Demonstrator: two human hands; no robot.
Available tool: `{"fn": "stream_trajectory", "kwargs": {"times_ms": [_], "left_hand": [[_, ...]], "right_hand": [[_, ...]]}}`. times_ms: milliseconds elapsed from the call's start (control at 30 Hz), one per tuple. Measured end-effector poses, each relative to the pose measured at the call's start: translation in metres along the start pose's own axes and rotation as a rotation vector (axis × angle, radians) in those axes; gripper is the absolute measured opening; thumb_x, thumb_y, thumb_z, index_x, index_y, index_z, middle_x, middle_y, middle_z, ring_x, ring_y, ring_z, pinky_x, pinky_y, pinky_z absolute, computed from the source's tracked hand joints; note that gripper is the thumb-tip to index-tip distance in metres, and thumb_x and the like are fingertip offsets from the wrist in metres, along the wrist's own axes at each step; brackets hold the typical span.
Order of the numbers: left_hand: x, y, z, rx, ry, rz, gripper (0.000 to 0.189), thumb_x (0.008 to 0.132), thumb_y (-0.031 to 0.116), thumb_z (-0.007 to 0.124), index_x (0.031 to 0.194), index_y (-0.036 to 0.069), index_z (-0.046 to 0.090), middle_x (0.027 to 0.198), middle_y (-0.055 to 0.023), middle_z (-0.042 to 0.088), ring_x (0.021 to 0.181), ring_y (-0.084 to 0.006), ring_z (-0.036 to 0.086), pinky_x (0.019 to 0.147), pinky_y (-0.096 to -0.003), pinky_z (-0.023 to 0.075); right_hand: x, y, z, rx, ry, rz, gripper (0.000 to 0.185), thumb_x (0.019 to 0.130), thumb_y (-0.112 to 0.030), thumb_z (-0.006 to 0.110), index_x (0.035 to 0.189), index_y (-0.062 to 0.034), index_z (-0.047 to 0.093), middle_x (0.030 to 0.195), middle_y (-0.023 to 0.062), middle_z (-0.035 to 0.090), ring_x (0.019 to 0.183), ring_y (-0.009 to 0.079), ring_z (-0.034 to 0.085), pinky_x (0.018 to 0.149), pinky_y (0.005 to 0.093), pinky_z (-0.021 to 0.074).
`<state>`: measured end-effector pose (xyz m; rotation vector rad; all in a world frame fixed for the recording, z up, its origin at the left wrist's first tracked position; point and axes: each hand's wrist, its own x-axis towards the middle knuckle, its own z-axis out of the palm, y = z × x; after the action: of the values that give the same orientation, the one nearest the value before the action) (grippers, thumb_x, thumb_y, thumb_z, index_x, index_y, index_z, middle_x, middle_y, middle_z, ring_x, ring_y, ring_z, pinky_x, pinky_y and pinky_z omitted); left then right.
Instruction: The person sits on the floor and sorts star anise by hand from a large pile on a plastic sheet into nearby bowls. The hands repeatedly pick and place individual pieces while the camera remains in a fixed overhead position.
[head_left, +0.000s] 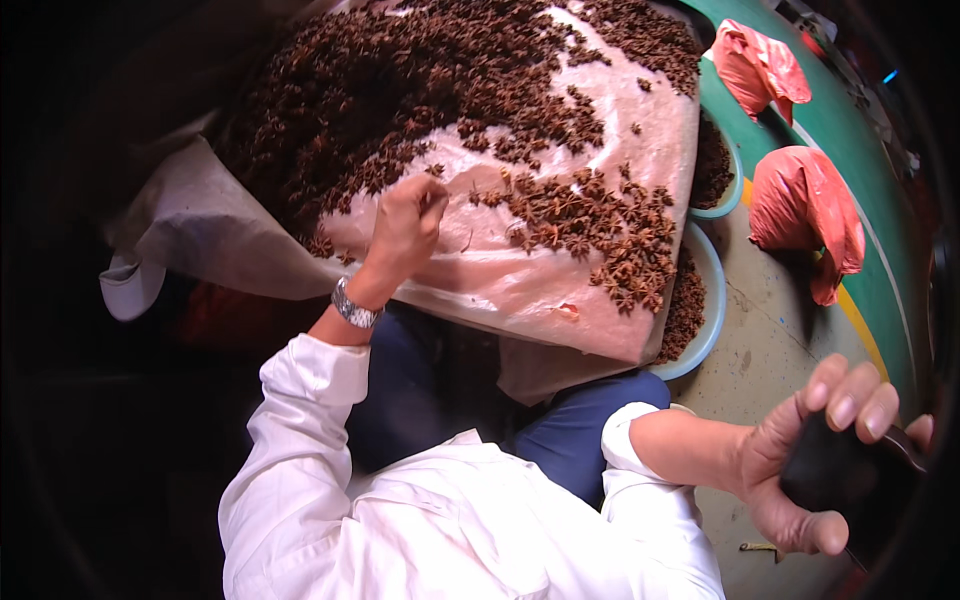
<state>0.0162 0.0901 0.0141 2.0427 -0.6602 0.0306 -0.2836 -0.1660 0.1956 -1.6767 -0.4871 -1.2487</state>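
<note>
My left hand (409, 223), with a metal-band watch (356, 304) on its wrist, is over the near part of a pale plastic sheet (487, 281). Its fingers are curled closed, and I see nothing held in them. A single star anise pod (434, 170) lies just beyond the knuckles. To the right of this hand is a loose patch of star anise (592, 217); a much larger heap (390, 67) covers the far and left parts of the sheet. At the far right my right hand (810, 457) grips a dark object (840, 469), too shadowed to identify.
Two light-blue basins (716, 300) (731, 199) of brown contents stand by the sheet's right edge. Two red plastic bags (799, 202) (754, 64) are on the floor farther right. The sheet's left corner (217, 217) hangs loose. My knees (585, 420) are under the near edge.
</note>
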Motion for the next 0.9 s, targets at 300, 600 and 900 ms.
{"fn": "stream_trajectory", "kwargs": {"times_ms": [300,600,900], "left_hand": [[0.033,-0.003,0.050,0.488,-0.193,0.102,0.013,0.090,0.010,0.070,0.096,-0.001,0.066,0.097,-0.0197,0.071,0.090,-0.0358,0.070,0.078,-0.0420,0.0551],[0.024,-0.012,0.046,-0.138,-0.339,-0.029,0.016,0.090,-0.010,0.068,0.098,0.004,0.070,0.082,0.0056,0.061,0.072,-0.0032,0.056,0.062,-0.0225,0.0472],[-0.006,0.021,0.059,0.161,-0.118,0.237,0.015,0.083,-0.005,0.072,0.092,0.003,0.064,0.089,-0.0111,0.058,0.079,-0.0237,0.062,0.066,-0.0362,0.0506]], "right_hand": [[0.019,0.006,0.016,0.131,-0.026,0.134,0.080,0.101,-0.018,0.053,0.164,-0.0156,0.004,0.129,0.0115,0.043,0.104,0.0186,0.050,0.090,0.0312,0.0501],[0.043,0.024,-0.021,-0.692,-0.623,-0.517,0.093,0.091,-0.002,0.044,0.167,-0.0175,-0.008,0.144,0.0142,0.031,0.107,0.0159,0.051,0.084,0.0231,0.0567],[0.046,0.019,-0.006,-0.422,-0.541,-0.338,0.088,0.092,-0.004,0.050,0.163,-0.0167,0.000,0.140,0.0088,0.035,0.113,0.0176,0.050,0.096,0.0296,0.0504]]}}
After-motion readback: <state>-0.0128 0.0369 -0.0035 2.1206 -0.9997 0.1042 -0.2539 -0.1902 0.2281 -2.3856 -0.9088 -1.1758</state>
